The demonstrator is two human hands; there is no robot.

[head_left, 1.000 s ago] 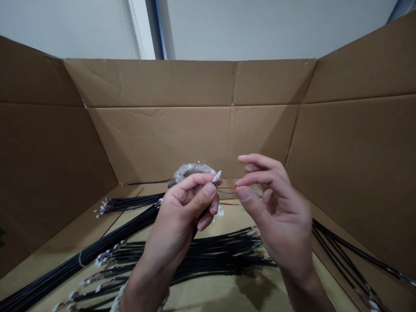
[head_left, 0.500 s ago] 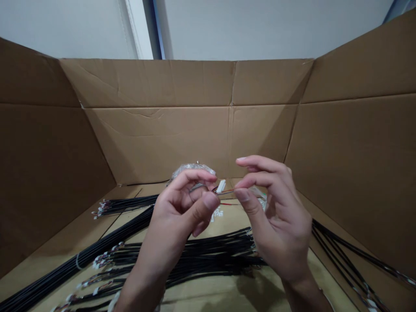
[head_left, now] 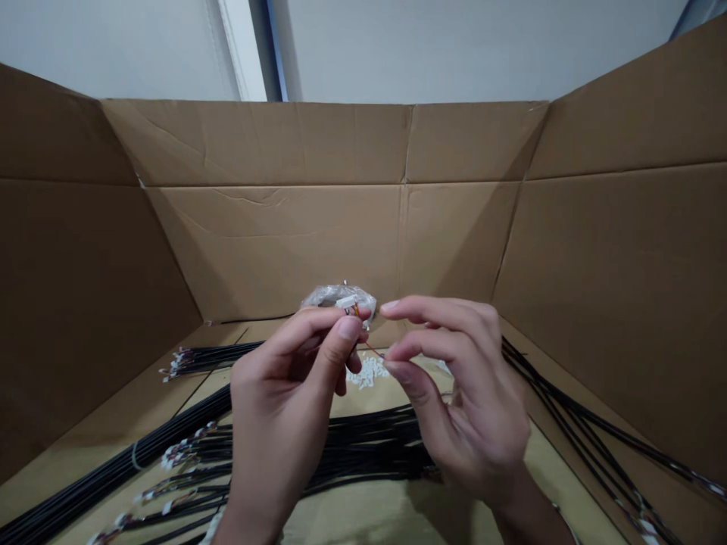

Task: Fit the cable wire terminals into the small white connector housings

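Left hand [head_left: 287, 393] pinches a small white connector [head_left: 346, 302] up against a plastic bag [head_left: 335, 297], and the right hand [head_left: 460, 397] has its fingertips closed on a thin red wire [head_left: 372, 347] (black cable bundles [head_left: 341, 454] sprawl just below)!

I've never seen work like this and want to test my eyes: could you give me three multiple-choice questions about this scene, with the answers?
1. Where is the clear plastic bag?
A. Behind the hands, near the far cardboard wall
B. Up on the right box flap
C. On the person's wrist

2. What colour is the thin wire reaching the right hand?
A. White
B. Red
C. Black

3. What is the left hand doing?
A. Holding a small white connector at its fingers
B. Lying open on the cardboard
C. Gripping scissors

Answers:
1 A: the bag shows beyond the hands.
2 B: the wire shows red against the cardboard.
3 A: the connector sticks out above the fingertips.
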